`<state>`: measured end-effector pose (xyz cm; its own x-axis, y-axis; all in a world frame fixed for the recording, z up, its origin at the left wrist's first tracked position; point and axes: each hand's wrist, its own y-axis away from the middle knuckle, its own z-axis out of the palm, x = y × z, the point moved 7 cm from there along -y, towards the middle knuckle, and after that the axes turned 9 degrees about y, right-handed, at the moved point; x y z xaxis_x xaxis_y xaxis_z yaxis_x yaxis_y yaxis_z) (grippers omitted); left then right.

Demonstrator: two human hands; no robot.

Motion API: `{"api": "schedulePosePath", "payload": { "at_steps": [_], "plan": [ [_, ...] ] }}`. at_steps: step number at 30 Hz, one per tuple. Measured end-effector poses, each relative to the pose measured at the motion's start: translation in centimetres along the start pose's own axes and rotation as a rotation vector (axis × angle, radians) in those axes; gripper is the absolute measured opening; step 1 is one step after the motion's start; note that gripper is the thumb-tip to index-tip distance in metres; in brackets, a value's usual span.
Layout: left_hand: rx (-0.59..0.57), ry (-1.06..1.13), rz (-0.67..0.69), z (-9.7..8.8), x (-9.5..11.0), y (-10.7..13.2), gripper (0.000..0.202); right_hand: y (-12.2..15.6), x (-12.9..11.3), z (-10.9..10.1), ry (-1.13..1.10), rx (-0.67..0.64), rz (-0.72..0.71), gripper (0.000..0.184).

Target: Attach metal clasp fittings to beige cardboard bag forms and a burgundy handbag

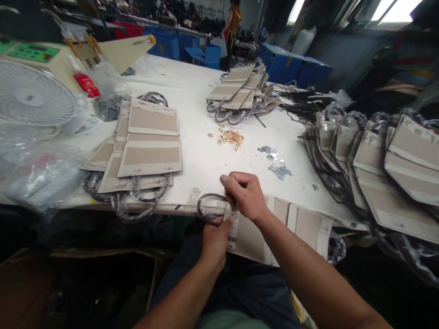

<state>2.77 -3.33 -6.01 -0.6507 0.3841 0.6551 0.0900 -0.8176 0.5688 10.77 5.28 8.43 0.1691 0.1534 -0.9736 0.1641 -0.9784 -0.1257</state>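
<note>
A beige bag [274, 228] lies half over the front edge of the white table [202, 160], with its plastic-wrapped dark handle [209, 208] curling to the left. My left hand [215, 242] is closed on the bag's edge and a hanging tag below the handle. My right hand [245, 196] is just above it, fingers pinched shut on the handle's attachment point. What the fingertips pinch is too small to make out.
Stacks of the same beige bags lie at left [147, 146], far centre [240, 89] and along the right [387, 155]. A small heap of gold metal fittings [231, 138] sits mid-table beside grey scraps [279, 170]. A white fan [32, 93] and plastic bags occupy the left. A person [233, 27] stands far back.
</note>
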Motion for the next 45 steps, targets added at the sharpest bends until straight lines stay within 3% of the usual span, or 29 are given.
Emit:
{"api": "schedulePosePath", "payload": {
  "at_steps": [4, 9, 13, 16, 19, 22, 25, 28, 30, 33, 39, 42, 45],
  "plan": [
    [0.005, -0.025, -0.005, -0.1, 0.1, 0.0, 0.032, 0.7, 0.8, 0.9, 0.098, -0.055, -0.036, 0.050],
    [0.003, -0.007, -0.022, -0.2, -0.1, -0.1, 0.033, 1.9, 1.5, -1.5, 0.125, 0.032, -0.075, 0.051],
    [-0.005, -0.020, -0.038, -0.2, -0.5, -0.2, 0.037, 3.4, 0.0, -3.5, -0.059, 0.166, -0.186, 0.050],
    [-0.001, -0.009, -0.044, -0.2, -0.5, -0.2, 0.038, 4.3, -0.4, -3.3, -0.142, 0.245, -0.285, 0.051],
    [0.023, -0.015, -0.029, -0.1, -0.2, -0.1, 0.036, 4.3, 1.5, -2.2, -0.074, 0.215, -0.218, 0.052],
    [0.001, -0.025, -0.032, 0.1, 0.0, 0.0, 0.035, 4.3, 2.9, -3.1, -0.029, 0.231, -0.116, 0.052],
    [0.006, -0.003, -0.049, 0.0, -0.2, -0.2, 0.036, 4.1, 3.1, -5.6, 0.125, 0.227, 0.057, 0.051],
    [0.042, 0.012, -0.066, -0.4, -0.5, -0.3, 0.032, 3.9, 3.5, -7.3, 0.453, 0.140, 0.181, 0.038],
    [0.050, 0.013, -0.070, -0.4, -0.6, -0.3, 0.031, 3.7, 4.6, -7.3, 0.683, 0.052, 0.207, 0.021],
    [0.045, 0.010, -0.091, -0.1, -0.3, 0.0, 0.028, 3.3, 6.7, -6.8, 0.917, 0.007, 0.242, 0.020],
    [-0.024, 0.030, -0.192, 0.8, 0.4, 0.5, 0.029, 2.7, 7.2, -6.3, 1.053, 0.075, 0.186, 0.020],
    [-0.070, -0.091, -0.031, -0.7, 1.9, 0.8, 0.040, 2.6, 7.4, -6.7, 1.048, 0.083, 0.219, 0.020],
    [0.051, -0.347, 0.378, -3.4, 6.1, 1.9, 0.054, 2.4, 7.7, -6.9, 1.033, 0.081, 0.241, 0.020]
  ]
}}
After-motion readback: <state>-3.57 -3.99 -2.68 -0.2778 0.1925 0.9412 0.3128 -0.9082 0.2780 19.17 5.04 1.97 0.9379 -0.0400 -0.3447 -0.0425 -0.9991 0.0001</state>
